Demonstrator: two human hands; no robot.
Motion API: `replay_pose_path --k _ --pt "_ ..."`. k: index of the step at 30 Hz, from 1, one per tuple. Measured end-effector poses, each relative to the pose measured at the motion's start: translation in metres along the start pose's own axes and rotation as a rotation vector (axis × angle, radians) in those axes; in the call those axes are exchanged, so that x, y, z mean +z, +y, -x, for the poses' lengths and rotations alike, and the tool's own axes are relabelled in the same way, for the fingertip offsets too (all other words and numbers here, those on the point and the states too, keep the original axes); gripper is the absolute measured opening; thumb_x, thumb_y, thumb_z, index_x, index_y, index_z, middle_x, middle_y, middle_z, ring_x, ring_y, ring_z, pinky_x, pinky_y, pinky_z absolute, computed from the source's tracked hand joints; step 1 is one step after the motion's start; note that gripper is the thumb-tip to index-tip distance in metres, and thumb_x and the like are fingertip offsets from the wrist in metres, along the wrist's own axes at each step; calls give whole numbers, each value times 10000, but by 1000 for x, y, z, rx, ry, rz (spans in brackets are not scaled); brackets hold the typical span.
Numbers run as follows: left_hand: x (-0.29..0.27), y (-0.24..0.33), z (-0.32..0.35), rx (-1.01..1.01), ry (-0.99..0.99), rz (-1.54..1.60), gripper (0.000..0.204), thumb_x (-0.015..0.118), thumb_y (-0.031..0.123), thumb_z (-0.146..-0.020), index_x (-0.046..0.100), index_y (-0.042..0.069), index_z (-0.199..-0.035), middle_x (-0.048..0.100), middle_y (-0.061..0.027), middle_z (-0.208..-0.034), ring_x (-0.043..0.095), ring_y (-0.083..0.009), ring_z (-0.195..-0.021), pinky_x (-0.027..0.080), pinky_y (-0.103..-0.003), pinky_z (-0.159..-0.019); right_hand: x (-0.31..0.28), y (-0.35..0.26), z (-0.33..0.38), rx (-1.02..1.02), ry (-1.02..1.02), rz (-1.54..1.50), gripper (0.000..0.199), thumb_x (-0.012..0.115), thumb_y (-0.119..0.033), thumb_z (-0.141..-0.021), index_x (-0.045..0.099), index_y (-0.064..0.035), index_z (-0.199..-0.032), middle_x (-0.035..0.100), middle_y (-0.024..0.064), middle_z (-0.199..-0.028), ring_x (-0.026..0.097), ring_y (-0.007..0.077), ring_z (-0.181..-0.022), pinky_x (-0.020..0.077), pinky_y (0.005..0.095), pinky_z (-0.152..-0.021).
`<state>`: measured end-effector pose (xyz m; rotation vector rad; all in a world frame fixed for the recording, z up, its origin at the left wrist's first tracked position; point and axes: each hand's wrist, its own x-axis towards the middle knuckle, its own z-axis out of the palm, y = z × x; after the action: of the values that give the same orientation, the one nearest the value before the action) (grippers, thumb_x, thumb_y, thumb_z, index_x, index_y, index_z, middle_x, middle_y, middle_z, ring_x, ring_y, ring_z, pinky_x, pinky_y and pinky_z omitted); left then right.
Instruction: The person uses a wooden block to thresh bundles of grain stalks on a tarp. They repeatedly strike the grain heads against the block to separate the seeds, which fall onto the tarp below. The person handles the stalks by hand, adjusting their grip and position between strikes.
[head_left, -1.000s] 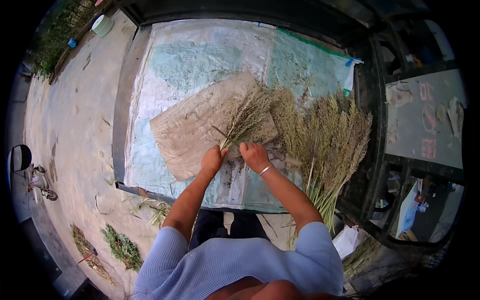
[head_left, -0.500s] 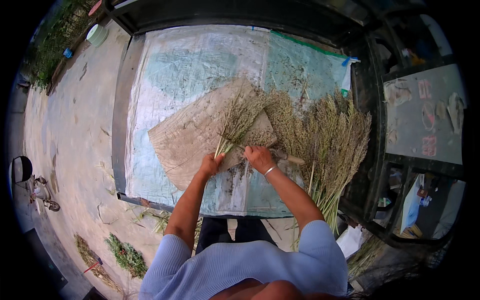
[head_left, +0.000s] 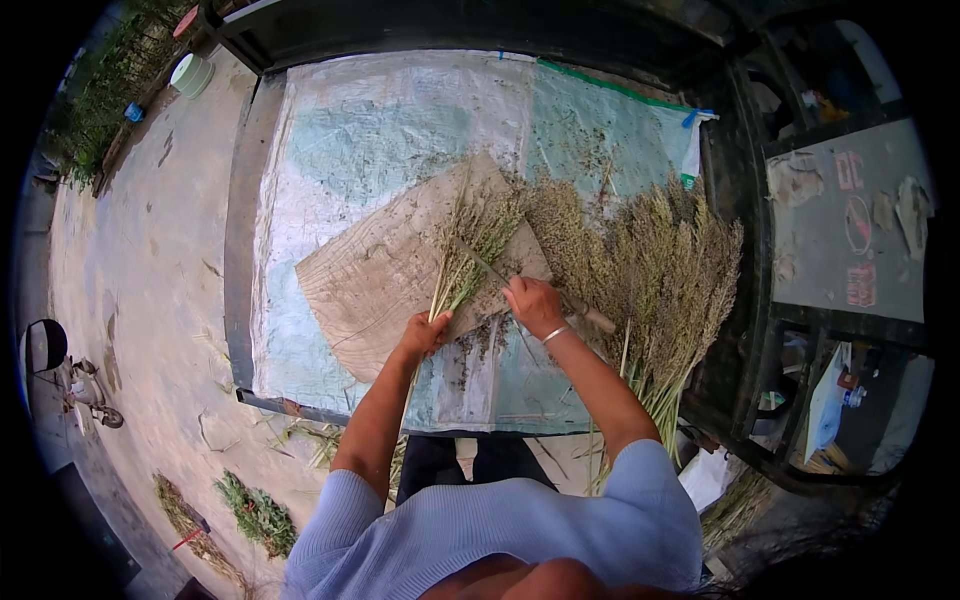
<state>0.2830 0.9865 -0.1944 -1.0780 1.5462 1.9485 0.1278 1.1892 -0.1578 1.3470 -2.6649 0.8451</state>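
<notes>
A pale woven tarp (head_left: pixel 400 150) is filling the upper middle of the frame, spread over a raised flat surface with a dark edge along its left side. To its left a bare concrete ground (head_left: pixel 130 300) is running down the frame. Lying on the tarp in the centre is a grey-brown ridged board (head_left: pixel 380 270), tilted with one corner pointing up. Right of centre, a large heap of dry seed-headed stalks (head_left: pixel 660 270) is sprawling from the tarp down toward the lower right, its stems crowding against the right forearm. A dark metal frame (head_left: pixel 740 380) is standing along the right of the heap, with a grey panel beyond it at the right edge.

The person, in a light blue ribbed top, is reaching up from the lower edge. The left hand (head_left: pixel 425 333) is closed around the stems of a small greenish bundle of stalks (head_left: pixel 465 250), whose seed heads are lying across the board just above centre. The right hand (head_left: pixel 535 305), wearing a bangle at the wrist, is gripping a thin stick-like tool (head_left: pixel 590 318) that is pressing across the bundle.

At lower left, small green plant clumps (head_left: pixel 255 510) are lying on the ground. A white bucket (head_left: pixel 192 75) is sitting at upper left.
</notes>
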Motion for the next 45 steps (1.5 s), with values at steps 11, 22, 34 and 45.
replay_pose_path --k 11,22,34,45 --pt "-18 0 14 -93 -86 61 334 564 395 -864 472 113 -711 416 7 -503 351 -93 -370 265 -256 -332 8 71 -30 467 -3 247 224 559 -233 -855 440 -46 -821 512 131 -540 528 347 -500 418 454 -462" --pt "-33 0 10 -173 -145 81 367 543 446 -863 445 116 -733 408 -1 -510 346 -100 -368 268 -260 -331 24 44 -8 446 -192 245 221 577 -238 -840 444 -63 -815 549 124 -628 573 304 -568 457 422 -493" --pt "-39 -6 5 -178 -157 68 407 559 452 -852 439 115 -658 417 -4 -491 337 -107 -350 262 -266 -324 24 -36 6 12 -59 40 232 577 -239 -843 437 -62 -788 520 125 -621 549 323 -572 448 420 -503" --pt "-65 -18 28 -183 -161 -6 399 575 445 -842 438 109 -677 401 -2 -481 325 -103 -346 247 -264 -313 -3 66 -13 748 105 391 226 576 -241 -840 473 -40 -832 530 139 -577 549 345 -536 446 426 -484"
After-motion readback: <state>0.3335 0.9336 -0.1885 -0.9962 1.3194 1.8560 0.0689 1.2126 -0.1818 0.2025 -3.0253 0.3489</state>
